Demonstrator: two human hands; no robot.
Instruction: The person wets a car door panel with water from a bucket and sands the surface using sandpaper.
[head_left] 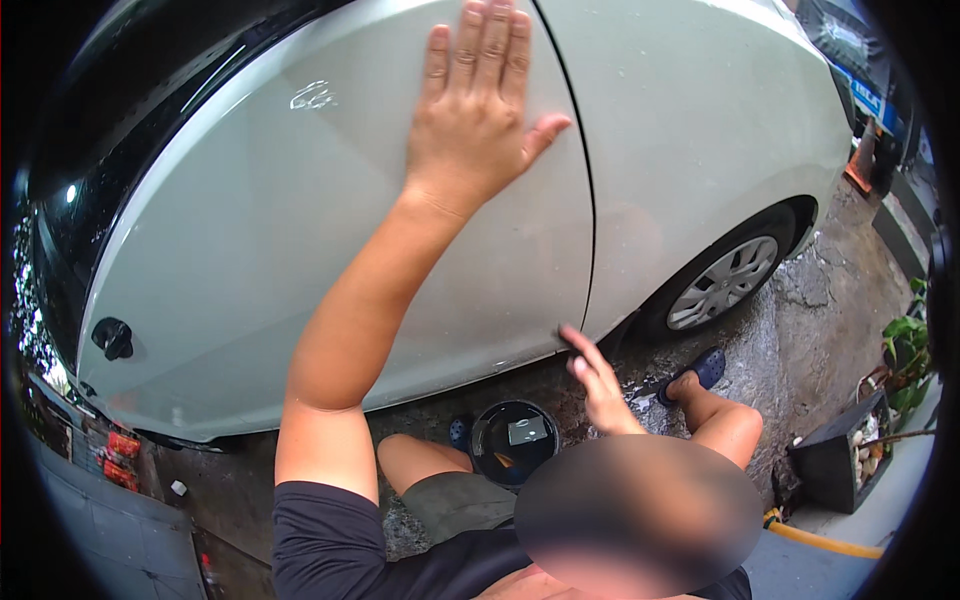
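Observation:
My left hand (pixel 468 125) lies flat on the white car door (pixel 300 240), high up beside the dark seam, its fingers stretched out and thumb spread. Nothing shows between it and the panel. Low down, close to the door's bottom edge, is my right hand (pixel 600 390). Its visible fingers are extended and partly apart; a dark patch beside the fingertips is too unclear to name. A small whitish wet mark (pixel 314 95) shows on the upper door. Between my knees stands a round black bucket (pixel 484 470) of water, with a pale rectangular patch and a small orange shape in it.
A black door handle (pixel 113 338) sticks out at left. The front wheel (pixel 725 282) is at right, above wet ground (pixel 800 330). A dark planter (pixel 835 470) with stones and a yellow hose (pixel 825 542) lie at lower right. An orange cone (pixel 862 160) stands farther off.

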